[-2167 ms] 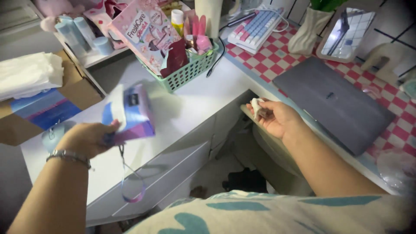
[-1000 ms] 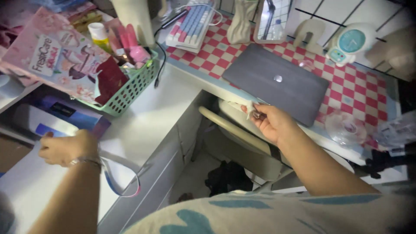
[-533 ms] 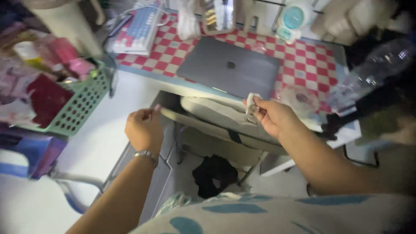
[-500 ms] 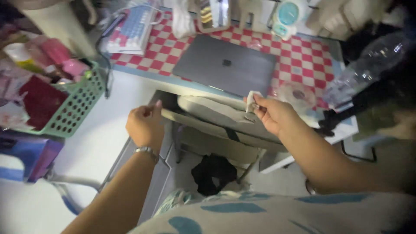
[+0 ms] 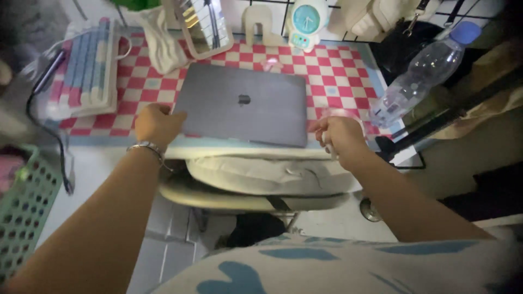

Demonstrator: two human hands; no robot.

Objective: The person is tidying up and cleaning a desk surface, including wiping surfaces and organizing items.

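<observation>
We look down on a closed grey laptop (image 5: pixel 242 103) lying flat on a red-and-white checked desk mat (image 5: pixel 338 76). Our left hand (image 5: pixel 157 123), a silver bracelet (image 5: pixel 146 148) on its wrist, rests curled at the laptop's near left corner, touching its edge; whether the fingers actually grip the edge we cannot tell, since they are turned away from us. Our right hand (image 5: pixel 339 136) is closed in a loose fist just beside the laptop's near right corner, and something small and pale shows at its underside, too blurred to name.

Below the desk edge, between our arms, sits a chair (image 5: pixel 256 179) with a cream cushion pushed under the desk. To the left of the laptop a pastel blue-and-pink keyboard (image 5: pixel 90 68) stands tilted on the mat, and a dark cable (image 5: pixel 60 158) runs down past it. A green plastic basket (image 5: pixel 24 212) shows at the far left. Behind the laptop stand a leaning mirror (image 5: pixel 199 24) and a small teal clock (image 5: pixel 306 22). A clear water bottle (image 5: pixel 417 73) with a blue cap lies tilted to the right, well apart from our right hand
</observation>
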